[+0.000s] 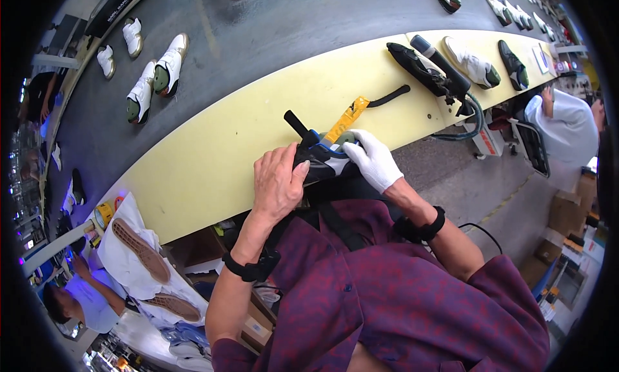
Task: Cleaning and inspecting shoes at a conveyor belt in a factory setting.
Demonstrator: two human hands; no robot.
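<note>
At the near edge of the pale yellow table I have a black shoe [320, 171] with a blue-edged opening and a green patch. Its left side is gripped by my bare left hand [277, 181], thumb on the black upper. On the other side, my right hand [376, 161] in a white glove grips the shoe by the green part; some of its fingers are hidden. A yellow-wrapped strip [348, 119] slants out from the shoe's opening, and beyond it a curved black rod [390, 97] lies on the table. A short black bar [295, 123] sticks up beside my left fingers.
Farther right on the table [213, 159] are a black shoe [416, 67], a black cylindrical tool [445, 65] with a hose, and a white shoe [469, 63]. White shoes [169, 65] stand on the grey surface beyond. Brown soles [138, 249] lie at left; a person [564, 123] sits at right.
</note>
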